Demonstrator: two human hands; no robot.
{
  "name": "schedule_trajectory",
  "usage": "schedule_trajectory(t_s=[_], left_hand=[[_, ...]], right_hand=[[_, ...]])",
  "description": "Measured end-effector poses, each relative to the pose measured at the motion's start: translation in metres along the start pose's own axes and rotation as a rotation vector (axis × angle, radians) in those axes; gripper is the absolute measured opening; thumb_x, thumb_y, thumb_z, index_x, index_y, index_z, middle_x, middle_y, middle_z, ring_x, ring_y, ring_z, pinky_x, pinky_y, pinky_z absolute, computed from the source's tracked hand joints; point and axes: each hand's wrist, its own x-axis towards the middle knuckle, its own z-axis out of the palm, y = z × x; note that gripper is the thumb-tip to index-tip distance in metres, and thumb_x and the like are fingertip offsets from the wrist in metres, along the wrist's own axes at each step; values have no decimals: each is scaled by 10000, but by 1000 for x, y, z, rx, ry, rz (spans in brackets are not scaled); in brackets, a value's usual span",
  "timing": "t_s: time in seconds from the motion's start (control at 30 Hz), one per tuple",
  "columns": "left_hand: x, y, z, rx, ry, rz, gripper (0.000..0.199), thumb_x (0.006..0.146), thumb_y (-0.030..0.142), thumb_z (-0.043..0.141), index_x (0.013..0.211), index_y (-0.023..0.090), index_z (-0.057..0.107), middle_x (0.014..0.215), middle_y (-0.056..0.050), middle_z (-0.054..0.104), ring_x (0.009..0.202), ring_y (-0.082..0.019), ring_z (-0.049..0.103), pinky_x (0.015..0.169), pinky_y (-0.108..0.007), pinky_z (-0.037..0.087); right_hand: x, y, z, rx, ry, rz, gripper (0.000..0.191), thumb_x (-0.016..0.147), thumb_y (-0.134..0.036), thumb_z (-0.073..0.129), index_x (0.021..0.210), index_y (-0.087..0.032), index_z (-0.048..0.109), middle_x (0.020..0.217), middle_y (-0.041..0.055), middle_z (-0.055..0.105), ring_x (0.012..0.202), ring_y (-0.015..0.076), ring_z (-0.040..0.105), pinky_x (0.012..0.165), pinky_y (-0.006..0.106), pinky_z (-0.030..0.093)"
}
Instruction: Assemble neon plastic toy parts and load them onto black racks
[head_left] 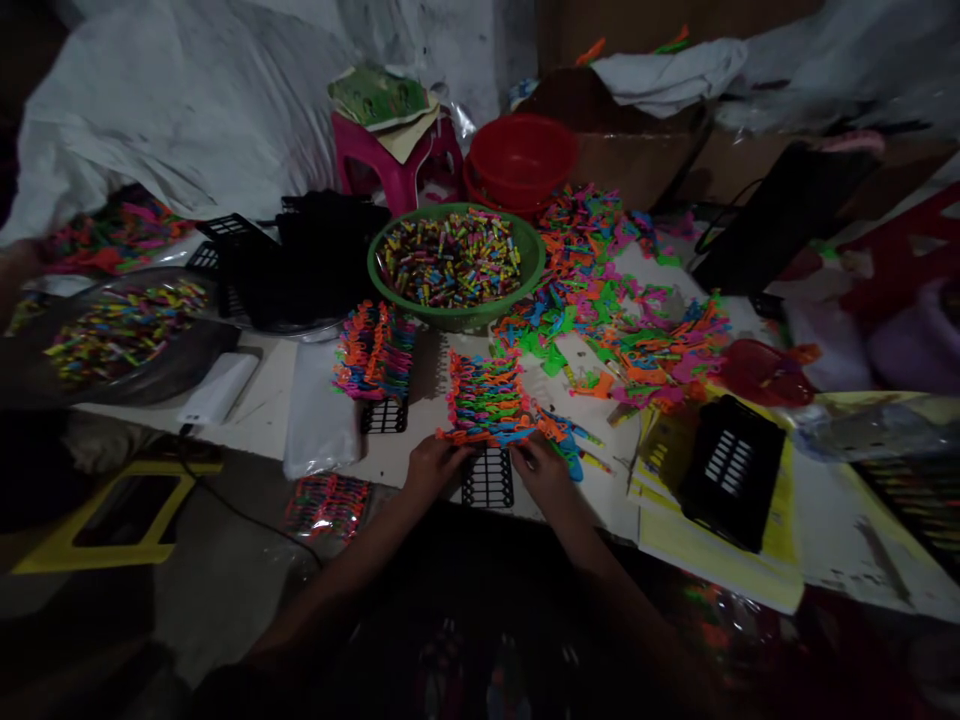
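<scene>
In front of me lies a black plastic grid rack (487,478), its far part covered by stacked rows of small bright plastic pieces (486,395) in orange, green, pink and blue. My left hand (431,468) is closed in a pinch at the left end of the nearest row, on an orange plastic piece. At that row's right end, the fingers of my right hand (541,466) are curled and pressed together by a blue plastic piece; their tips are partly hidden. Several loose pieces with thin sticks (574,440) lie beside my right hand. A second filled rack (375,350) stands to the left.
A green bowl (457,312) full of short striped sticks stands behind the racks. A big loose pile of plastic pieces (637,330) spreads right. Black racks (739,470) lie on yellow sheets, clear bags (322,425) at left. Another person's hand (21,265) shows at far left.
</scene>
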Motion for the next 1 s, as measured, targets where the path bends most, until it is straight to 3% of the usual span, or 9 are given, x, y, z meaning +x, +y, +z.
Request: schedule_trajectory(t_s=[0.27, 1.0], left_hand=[[4, -5, -10, 32, -181, -62, 225, 817, 356, 531, 786, 215, 703, 699, -19, 687, 673, -137, 625, 633, -226, 477], [7, 4, -9, 171, -189, -94, 253, 815, 375, 521, 772, 168, 660, 688, -53, 665, 662, -153, 611, 618, -235, 431]], right_hand=[[-2, -2, 3, -15, -20, 63, 235, 834, -365, 469, 867, -214, 646, 784, 41, 671, 741, 167, 624, 721, 292, 495], [0, -7, -1, -131, -69, -46, 224, 853, -328, 448, 854, -213, 640, 842, 67, 680, 817, 194, 629, 769, 320, 485]])
